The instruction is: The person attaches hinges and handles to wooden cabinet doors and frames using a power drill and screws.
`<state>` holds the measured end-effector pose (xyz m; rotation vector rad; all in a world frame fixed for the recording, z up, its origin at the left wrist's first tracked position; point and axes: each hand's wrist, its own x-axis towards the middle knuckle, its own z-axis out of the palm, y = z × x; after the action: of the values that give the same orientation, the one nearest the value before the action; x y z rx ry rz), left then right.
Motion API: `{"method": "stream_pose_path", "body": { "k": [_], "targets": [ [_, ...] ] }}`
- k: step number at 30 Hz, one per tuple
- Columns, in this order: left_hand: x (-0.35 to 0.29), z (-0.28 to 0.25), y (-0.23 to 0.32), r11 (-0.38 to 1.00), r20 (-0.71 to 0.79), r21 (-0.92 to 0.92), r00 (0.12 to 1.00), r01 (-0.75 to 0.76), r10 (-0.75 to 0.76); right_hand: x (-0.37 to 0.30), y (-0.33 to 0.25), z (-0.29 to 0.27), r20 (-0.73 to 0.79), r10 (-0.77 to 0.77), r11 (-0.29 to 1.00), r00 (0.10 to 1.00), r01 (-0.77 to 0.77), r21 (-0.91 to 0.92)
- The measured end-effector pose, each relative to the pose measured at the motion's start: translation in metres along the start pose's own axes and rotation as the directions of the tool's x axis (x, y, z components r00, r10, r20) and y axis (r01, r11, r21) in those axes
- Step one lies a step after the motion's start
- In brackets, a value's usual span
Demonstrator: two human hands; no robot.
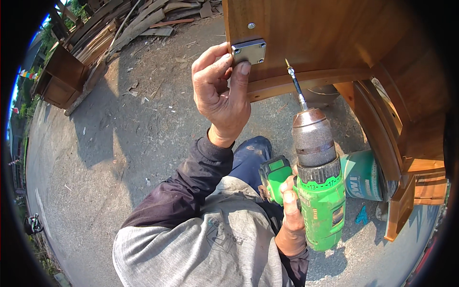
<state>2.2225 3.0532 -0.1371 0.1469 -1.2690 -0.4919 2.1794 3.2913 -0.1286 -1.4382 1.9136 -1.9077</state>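
Observation:
Against the edge of a brown wooden panel (pixel 311 36), my left hand (pixel 222 91) pinches a small shiny metal plate (pixel 249 50) between thumb and fingers. Screw heads or holes show near the plate's corners. Wrapped round the grip of a green cordless drill (pixel 321 210) is my right hand (pixel 290 222), partly hidden by the tool. The drill points up and away from me, apart from the plate. A brass-coloured screw (pixel 288 63) sits on the tip of its long bit (pixel 298 90).
A round metal fitting (pixel 251 26) is set in the panel above the plate. Curved wooden parts (pixel 377 129) extend down the right side, next to a teal bucket (pixel 362 174). Scrap planks (pixel 138 28) lie piled at the far left near a wooden box (pixel 62 79). The ground is concrete.

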Motion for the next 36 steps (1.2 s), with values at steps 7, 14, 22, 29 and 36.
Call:
{"method": "stream_pose_path", "body": {
  "k": [7, 14, 22, 29, 36],
  "targets": [
    [0.001, -0.003, -0.002, 0.997, 0.007, 0.07, 1.0, -0.024, 0.024, 0.003, 0.001, -0.009, 0.223, -0.249, 0.843, 0.942, 0.324, -0.43],
    [0.003, 0.005, 0.003, 1.0, -0.032, -0.006, 0.999, 0.019, -0.02, 0.014, -0.006, -0.006, 0.324, -0.314, 0.652, 0.892, 0.451, -0.609],
    [0.016, -0.003, 0.011, 0.964, 0.076, 0.07, 0.963, 0.255, -0.26, 0.024, -0.014, -0.004, 0.191, -0.105, 0.932, 0.976, 0.164, -0.324],
    [0.016, -0.001, 0.014, 0.951, 0.084, 0.018, 0.947, 0.31, -0.311, 0.028, -0.015, -0.003, 0.19, -0.228, 0.855, 0.955, 0.289, -0.431],
    [0.016, 0.001, 0.016, 0.955, 0.075, -0.001, 0.952, 0.298, -0.297, 0.032, -0.005, -0.004, 0.319, -0.5, 0.549, 0.805, 0.579, -0.603]
  ]
}}
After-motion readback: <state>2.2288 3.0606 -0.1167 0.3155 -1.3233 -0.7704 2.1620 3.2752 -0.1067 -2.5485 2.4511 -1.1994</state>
